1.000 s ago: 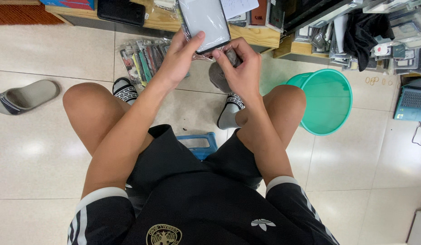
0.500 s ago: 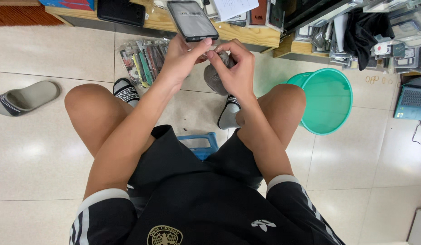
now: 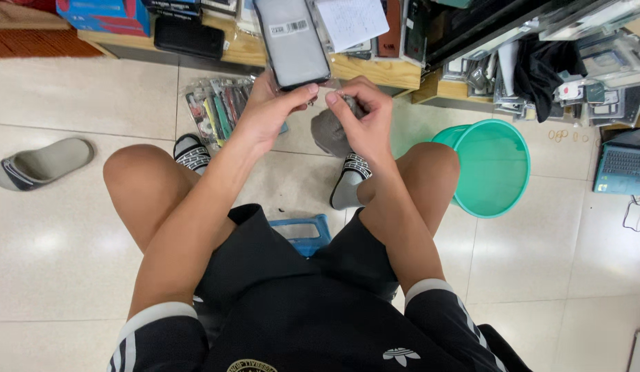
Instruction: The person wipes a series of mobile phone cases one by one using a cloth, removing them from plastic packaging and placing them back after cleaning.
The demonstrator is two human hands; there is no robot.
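I sit on a low blue stool (image 3: 303, 231) with both arms stretched forward over my knees. My left hand (image 3: 268, 114) grips the lower edge of a flat dark phone screen panel (image 3: 292, 41) in a clear sleeve, held upright and tilted slightly left. My right hand (image 3: 358, 114) is right beside it, fingers pinched at the panel's bottom corner, apparently on the clear wrapping. What the right fingertips pinch is too small to make out.
A teal plastic bucket (image 3: 489, 169) stands by my right knee. A low wooden shelf (image 3: 244, 48) with boxes and packets runs ahead. Packaged items (image 3: 213, 107) lie on the tiled floor. A loose grey slipper (image 3: 41, 164) lies at left, a laptop (image 3: 623, 169) at right.
The panel has swung from tilted right to nearly upright and sits higher in view. My right hand has come up closer, pinching at its bottom edge.
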